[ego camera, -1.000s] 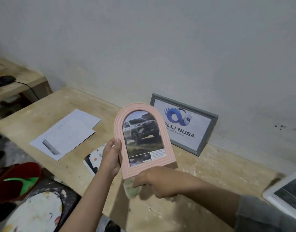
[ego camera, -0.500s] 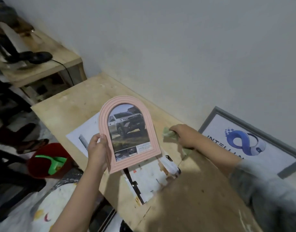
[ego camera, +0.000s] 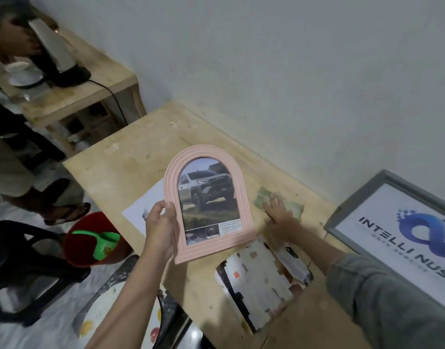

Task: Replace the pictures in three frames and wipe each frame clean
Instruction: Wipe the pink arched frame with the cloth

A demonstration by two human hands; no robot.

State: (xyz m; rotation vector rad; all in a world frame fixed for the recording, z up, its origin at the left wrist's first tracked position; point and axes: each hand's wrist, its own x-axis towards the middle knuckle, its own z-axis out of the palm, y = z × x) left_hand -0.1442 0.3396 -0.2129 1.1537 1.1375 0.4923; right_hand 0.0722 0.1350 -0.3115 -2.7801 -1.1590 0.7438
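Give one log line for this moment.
left hand: holds pink arched frame | right hand: on green cloth, wooden table

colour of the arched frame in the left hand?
Pale pink ridged arched frame, clearest in the head view.

— We could not read the small caption text in the pink arched frame [ego camera: 208, 202]; it was too fine. The frame also hid part of the white sheet [ego camera: 146, 207] behind it.

— The grey frame [ego camera: 402, 230] at the right ran off the picture's edge, cutting its lettering short. Our right hand [ego camera: 279, 213] covered part of the green cloth [ego camera: 293, 206].
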